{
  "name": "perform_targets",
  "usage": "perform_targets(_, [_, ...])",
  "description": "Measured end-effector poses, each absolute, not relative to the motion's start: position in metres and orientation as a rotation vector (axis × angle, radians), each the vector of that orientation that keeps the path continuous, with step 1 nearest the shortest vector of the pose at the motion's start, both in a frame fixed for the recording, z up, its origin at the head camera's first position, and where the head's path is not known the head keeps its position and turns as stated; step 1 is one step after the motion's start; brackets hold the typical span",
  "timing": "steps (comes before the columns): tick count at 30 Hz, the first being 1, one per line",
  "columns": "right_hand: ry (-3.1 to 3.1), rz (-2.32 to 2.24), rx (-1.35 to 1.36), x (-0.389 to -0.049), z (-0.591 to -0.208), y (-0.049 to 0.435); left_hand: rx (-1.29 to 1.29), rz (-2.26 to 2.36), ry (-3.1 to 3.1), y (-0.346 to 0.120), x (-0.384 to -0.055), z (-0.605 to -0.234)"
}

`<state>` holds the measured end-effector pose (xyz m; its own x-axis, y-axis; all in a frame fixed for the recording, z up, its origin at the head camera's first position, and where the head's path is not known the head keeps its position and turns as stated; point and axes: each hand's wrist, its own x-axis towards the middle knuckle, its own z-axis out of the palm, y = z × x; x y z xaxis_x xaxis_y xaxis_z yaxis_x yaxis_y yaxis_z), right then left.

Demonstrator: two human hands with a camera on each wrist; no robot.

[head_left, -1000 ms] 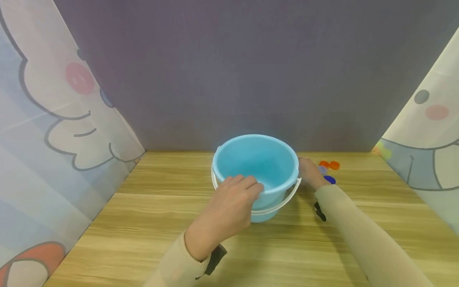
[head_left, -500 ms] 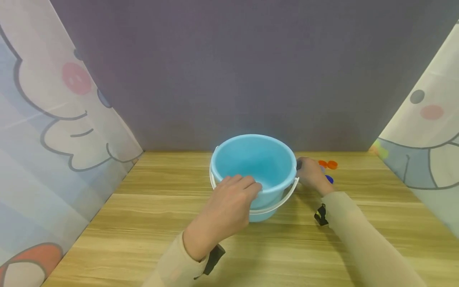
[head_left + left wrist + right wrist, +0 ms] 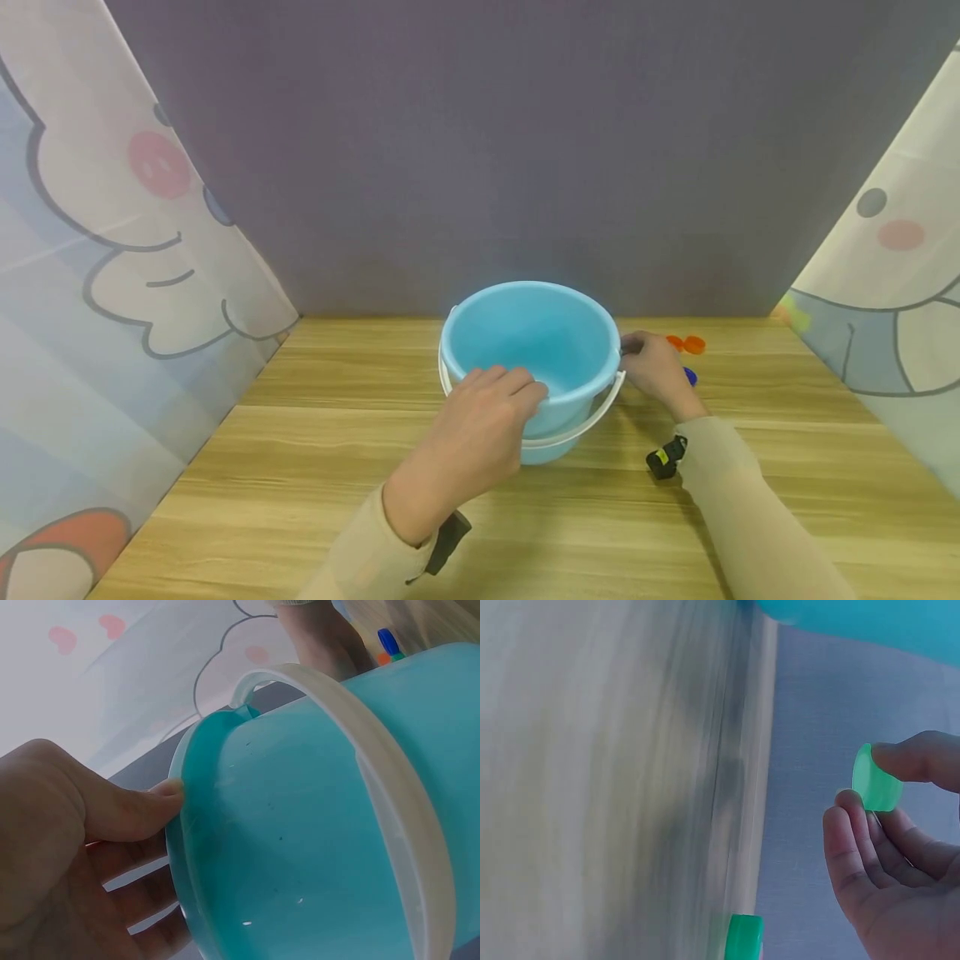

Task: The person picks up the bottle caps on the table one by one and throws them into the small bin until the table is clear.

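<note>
A light blue bucket stands upright on the wooden table, its white handle hanging down on the near side. My left hand grips the near rim, thumb outside and fingers over the edge, as the left wrist view shows from close up. Beside the bucket's right side is my right hand. In the right wrist view it pinches a translucent green bottle cap between thumb and fingers. The cap is hidden behind the hand in the head view. Another green cap shows at the bottom of the right wrist view.
Right of the right hand lie two orange caps and a dark blue cap. A dark grey panel rises along the table's back edge. Cartoon-printed curtains hang on both sides.
My right wrist has turned and the forearm has swung nearer the body, the hand staying beside the bucket. The pale purple cap has become hidden by that hand. My left hand keeps its grip.
</note>
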<state>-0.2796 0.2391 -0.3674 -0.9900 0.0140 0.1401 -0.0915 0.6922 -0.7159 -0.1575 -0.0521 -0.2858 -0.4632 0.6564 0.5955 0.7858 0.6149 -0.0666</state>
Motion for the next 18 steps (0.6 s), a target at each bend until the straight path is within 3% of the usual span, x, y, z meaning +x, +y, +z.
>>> perform_targets(18, [-2.604, 1.494, -0.055, -0.268, -0.378, 0.239, -1.125, -0.29, -2.251, -0.052, -0.156, -0.286])
